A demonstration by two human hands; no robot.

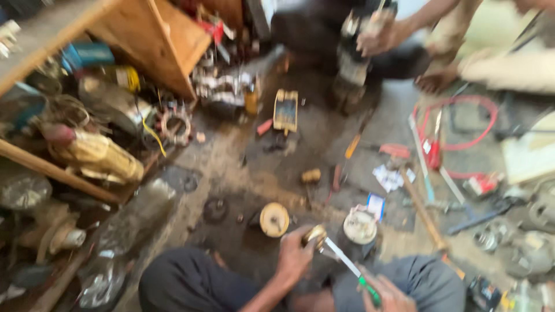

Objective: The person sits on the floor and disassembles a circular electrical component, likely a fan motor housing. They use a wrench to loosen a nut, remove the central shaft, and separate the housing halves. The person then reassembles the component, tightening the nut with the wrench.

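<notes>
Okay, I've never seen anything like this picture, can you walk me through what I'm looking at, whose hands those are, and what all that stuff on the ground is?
This is one blurred picture from a camera worn on a person's head, looking down at their own knees and hands. The left hand grips a small round brass-coloured part. The right hand holds a green-handled screwdriver whose tip reaches that part. On the dirty floor lie a yellow round cap, a white round part, a wooden-handled hammer, a red cable and other tools. At the top, another person's hand grips a tall motor-like unit. Wooden shelves on the left hold clutter.
</notes>
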